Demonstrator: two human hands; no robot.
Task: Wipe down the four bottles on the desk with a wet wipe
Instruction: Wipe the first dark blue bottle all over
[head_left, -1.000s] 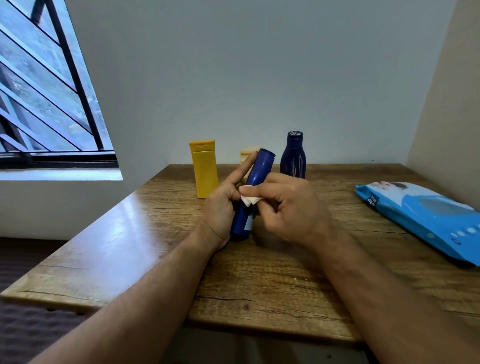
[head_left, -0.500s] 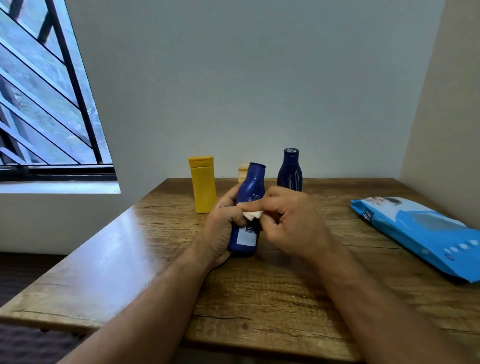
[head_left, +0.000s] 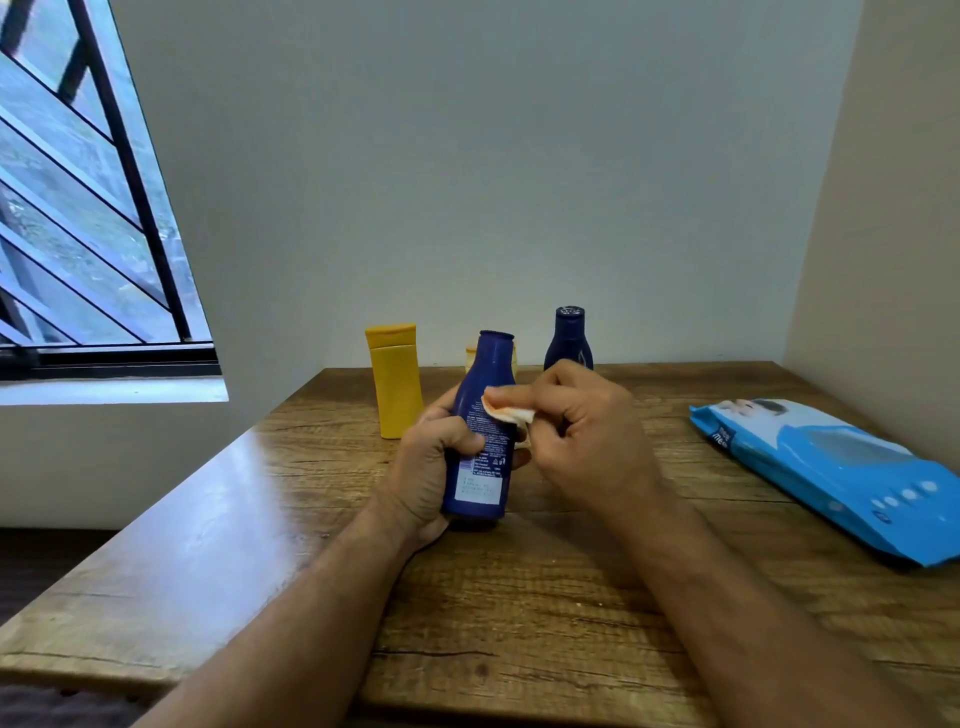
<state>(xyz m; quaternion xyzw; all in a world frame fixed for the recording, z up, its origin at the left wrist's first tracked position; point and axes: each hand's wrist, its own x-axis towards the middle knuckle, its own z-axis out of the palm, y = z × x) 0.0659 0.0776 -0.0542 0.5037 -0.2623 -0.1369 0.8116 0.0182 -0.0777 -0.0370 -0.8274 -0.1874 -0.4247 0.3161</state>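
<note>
My left hand (head_left: 426, 467) grips a blue bottle (head_left: 485, 384) around its lower half and holds it nearly upright, its printed back label facing me. My right hand (head_left: 582, 431) pinches a small folded white wet wipe (head_left: 511, 413) and presses it against the bottle's right side near the shoulder. Behind stand a yellow bottle (head_left: 395, 384), a dark navy bottle (head_left: 570, 335) and a pale cream bottle (head_left: 471, 356), the cream one mostly hidden by the blue bottle.
A blue pack of wet wipes (head_left: 841, 467) lies flat on the right of the wooden desk (head_left: 519, 597). Walls close the desk at the back and right. A barred window (head_left: 78, 208) is at the left.
The blue bottle has swung from a tilt to nearly upright and turned so its back label faces me. The wipe has moved up its side.
</note>
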